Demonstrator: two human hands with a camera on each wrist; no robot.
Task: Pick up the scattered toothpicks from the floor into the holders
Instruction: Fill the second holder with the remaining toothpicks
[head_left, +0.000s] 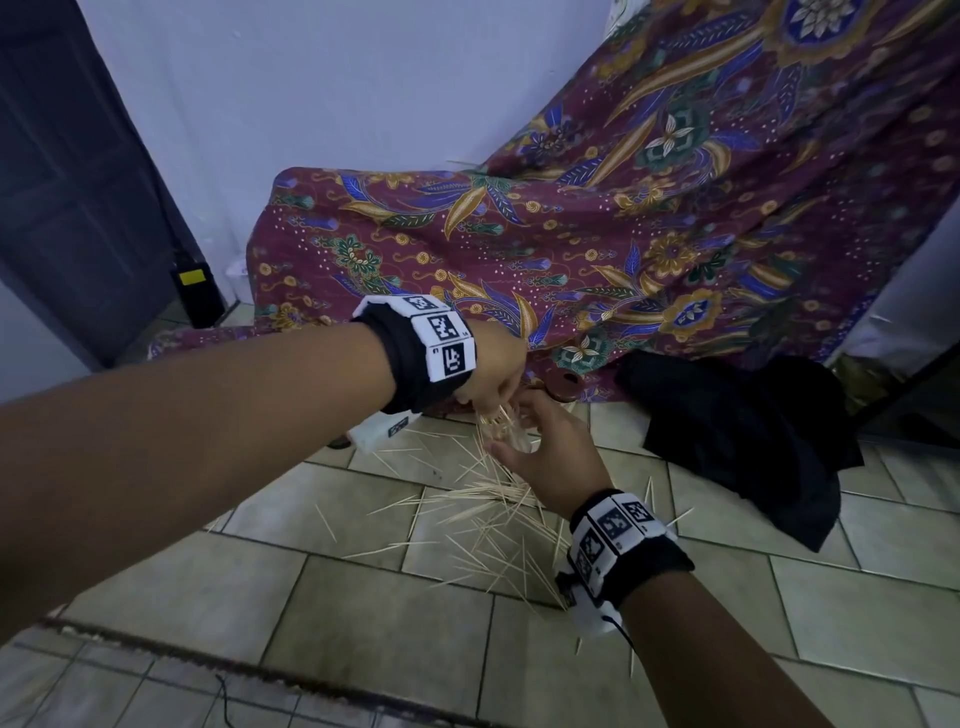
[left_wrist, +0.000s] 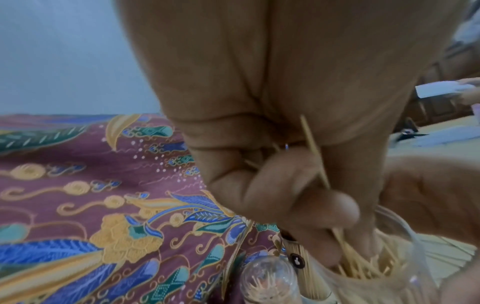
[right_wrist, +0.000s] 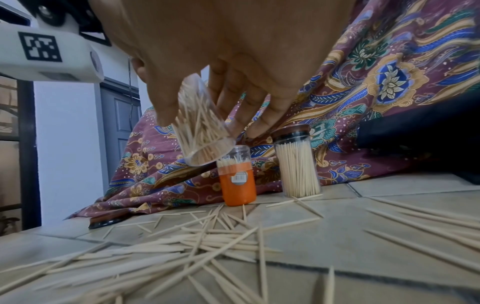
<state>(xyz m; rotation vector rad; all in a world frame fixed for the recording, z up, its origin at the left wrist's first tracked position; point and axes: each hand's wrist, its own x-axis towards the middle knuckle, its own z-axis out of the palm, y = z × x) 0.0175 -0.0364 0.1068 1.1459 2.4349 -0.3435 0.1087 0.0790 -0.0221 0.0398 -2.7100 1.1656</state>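
Note:
Many toothpicks (head_left: 488, 514) lie scattered over the tiled floor (head_left: 291, 587), and in the right wrist view the toothpicks (right_wrist: 207, 242) spread across the foreground. My right hand (head_left: 545, 447) holds a clear holder (right_wrist: 202, 127) tilted above the floor, partly filled with toothpicks. My left hand (head_left: 493, 384) is right over its mouth. In the left wrist view the left hand (left_wrist: 324, 205) pinches a few toothpicks (left_wrist: 315, 152) whose lower ends reach into the clear holder (left_wrist: 376, 267). An orange holder (right_wrist: 237, 179) and a tall clear holder (right_wrist: 298, 162) with a brown lid stand upright behind.
A patterned maroon cloth (head_left: 597, 223) drapes behind the holders. A black cloth (head_left: 753, 441) lies on the floor at the right. A dark lid (right_wrist: 109, 221) rests on the tiles to the left. A dark door (head_left: 78, 182) stands at the far left.

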